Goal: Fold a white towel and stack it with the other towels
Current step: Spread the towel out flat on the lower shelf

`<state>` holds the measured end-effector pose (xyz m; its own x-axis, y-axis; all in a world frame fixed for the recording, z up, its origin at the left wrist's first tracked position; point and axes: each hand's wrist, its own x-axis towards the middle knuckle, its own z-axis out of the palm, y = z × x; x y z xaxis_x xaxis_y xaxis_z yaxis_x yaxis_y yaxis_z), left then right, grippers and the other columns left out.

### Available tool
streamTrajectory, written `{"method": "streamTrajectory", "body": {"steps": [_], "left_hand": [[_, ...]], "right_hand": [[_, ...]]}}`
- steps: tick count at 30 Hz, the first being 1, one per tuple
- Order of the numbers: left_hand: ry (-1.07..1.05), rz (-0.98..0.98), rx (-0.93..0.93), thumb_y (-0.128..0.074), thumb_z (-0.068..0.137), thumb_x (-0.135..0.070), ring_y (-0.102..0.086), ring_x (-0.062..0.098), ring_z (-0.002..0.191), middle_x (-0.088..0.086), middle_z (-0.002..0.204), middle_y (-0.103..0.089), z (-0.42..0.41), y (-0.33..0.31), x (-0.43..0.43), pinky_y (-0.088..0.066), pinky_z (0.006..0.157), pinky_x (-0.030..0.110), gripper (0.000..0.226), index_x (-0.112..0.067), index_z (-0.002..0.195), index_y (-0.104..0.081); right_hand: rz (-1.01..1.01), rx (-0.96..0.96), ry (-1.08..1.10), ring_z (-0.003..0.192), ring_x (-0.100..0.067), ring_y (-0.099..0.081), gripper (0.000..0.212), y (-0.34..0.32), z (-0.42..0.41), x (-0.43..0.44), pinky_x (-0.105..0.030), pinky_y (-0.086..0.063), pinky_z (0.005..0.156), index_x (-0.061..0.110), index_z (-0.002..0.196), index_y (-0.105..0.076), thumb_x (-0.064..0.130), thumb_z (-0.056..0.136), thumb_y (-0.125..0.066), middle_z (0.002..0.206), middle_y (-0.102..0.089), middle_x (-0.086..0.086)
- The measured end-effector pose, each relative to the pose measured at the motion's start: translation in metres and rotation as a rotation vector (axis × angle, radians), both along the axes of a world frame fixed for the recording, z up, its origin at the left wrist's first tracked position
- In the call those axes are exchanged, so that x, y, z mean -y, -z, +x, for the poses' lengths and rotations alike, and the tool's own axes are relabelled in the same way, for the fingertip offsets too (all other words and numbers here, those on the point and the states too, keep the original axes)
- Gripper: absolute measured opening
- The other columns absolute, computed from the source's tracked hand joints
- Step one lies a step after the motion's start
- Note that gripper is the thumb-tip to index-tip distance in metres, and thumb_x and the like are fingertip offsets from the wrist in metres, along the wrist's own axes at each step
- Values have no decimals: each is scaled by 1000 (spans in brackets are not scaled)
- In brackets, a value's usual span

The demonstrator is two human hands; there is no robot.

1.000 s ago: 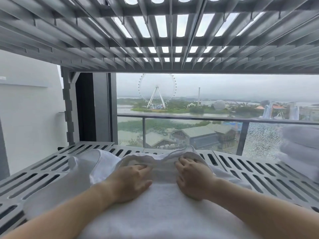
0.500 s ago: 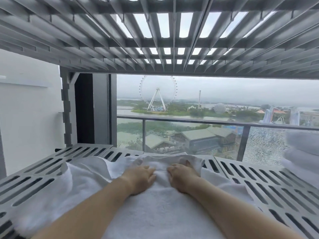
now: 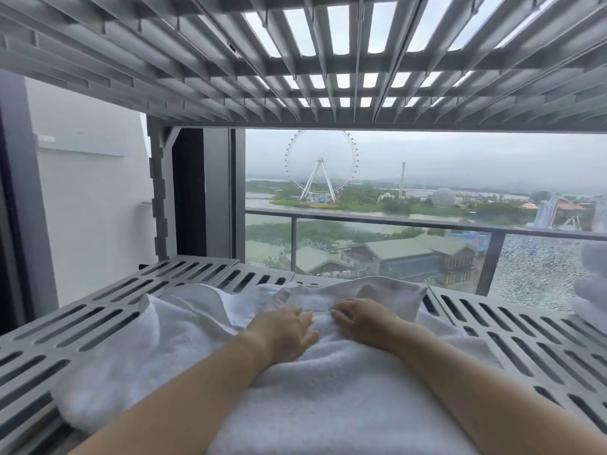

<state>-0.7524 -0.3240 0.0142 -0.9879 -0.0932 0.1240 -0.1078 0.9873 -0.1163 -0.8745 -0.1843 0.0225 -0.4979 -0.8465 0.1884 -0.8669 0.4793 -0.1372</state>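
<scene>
White terry towel [image 3: 328,399] spread over grey slotted plastic shelf [image 3: 85,326], reaching its near edge. Left hand [image 3: 282,333] and right hand [image 3: 364,323] side by side, fingers curled, pressing down on the cloth; grasp unclear. Stacked white towels [image 3: 593,284] at shelf's right edge.

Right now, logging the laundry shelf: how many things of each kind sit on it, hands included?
Hands: 2, left hand and right hand
Spread white towel: 1
Towel stack at right edge: 1, its count unclear
Total: 4
</scene>
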Motion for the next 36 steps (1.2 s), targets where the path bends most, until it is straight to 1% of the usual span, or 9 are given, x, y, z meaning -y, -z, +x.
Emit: {"method": "streamTrajectory", "body": {"steps": [2,5,9,15,19,23,27,32,36], "left_hand": [[1,1,-39,-23,99,-43,-7,21,144,5,147,-39,3,0,-1,-4,114,36,51,-16,141,-35],[-83,9,-49,-26,98,-40,-1,19,144,4,141,-45,8,1,-4,-33,105,40,45,-14,127,-50],[-173,-76,-6,-28,96,-42,-45,19,124,4,156,-14,17,-7,-1,-45,86,36,43,-16,116,-56],[-92,-123,-30,-38,94,-33,-50,23,115,0,142,-39,37,-18,17,-47,88,39,36,-15,123,-51],[-68,-149,-117,-50,87,-27,-45,22,120,1,138,-40,48,-25,34,-46,92,36,56,-20,140,-33],[-213,-118,-120,-50,88,-30,-54,23,107,4,119,-54,55,-25,45,-46,80,34,45,-18,130,-38],[-320,-52,-76,-44,91,-27,-57,24,106,6,117,-60,63,-21,59,-42,80,31,30,-17,118,-53],[-245,22,-163,-42,90,-20,-59,25,105,6,113,-62,77,-18,58,-44,83,33,28,-20,116,-53],[-158,2,-201,-42,89,-14,-58,25,104,5,110,-62,94,-19,57,-43,81,32,22,-18,105,-57]], "right_hand": [[46,141,-71,128,-22,-42,42,2,11,3,-25,-30,100,12,129,-52,36,99,-34,139,-48,-9],[214,180,-66,144,-15,-7,59,5,17,0,-29,-4,114,21,147,-20,50,97,-30,157,-11,-3],[262,193,-60,144,-13,3,63,5,17,-3,-32,3,116,25,149,-10,54,95,-27,158,0,0],[157,70,-40,142,-13,-19,63,-5,22,-1,-24,-14,112,26,147,-21,50,93,-41,157,-13,7],[154,-107,-68,139,-17,-28,60,-18,35,11,-28,-24,109,22,146,-23,40,94,-45,154,-24,4],[83,-196,-43,130,-24,-41,52,-27,50,44,-40,-40,102,18,140,-35,28,92,-50,143,-44,-5],[27,-174,-21,124,-25,-46,54,-25,62,84,-40,-46,95,24,139,-37,20,89,-56,139,-44,-3],[-11,-103,-23,121,-24,-49,41,-4,76,111,-36,-39,103,25,127,-54,9,92,-41,134,-51,-5],[-107,-104,-13,106,-26,-57,30,-1,85,102,-36,-46,89,18,110,-64,11,90,-43,115,-62,-8]]}}
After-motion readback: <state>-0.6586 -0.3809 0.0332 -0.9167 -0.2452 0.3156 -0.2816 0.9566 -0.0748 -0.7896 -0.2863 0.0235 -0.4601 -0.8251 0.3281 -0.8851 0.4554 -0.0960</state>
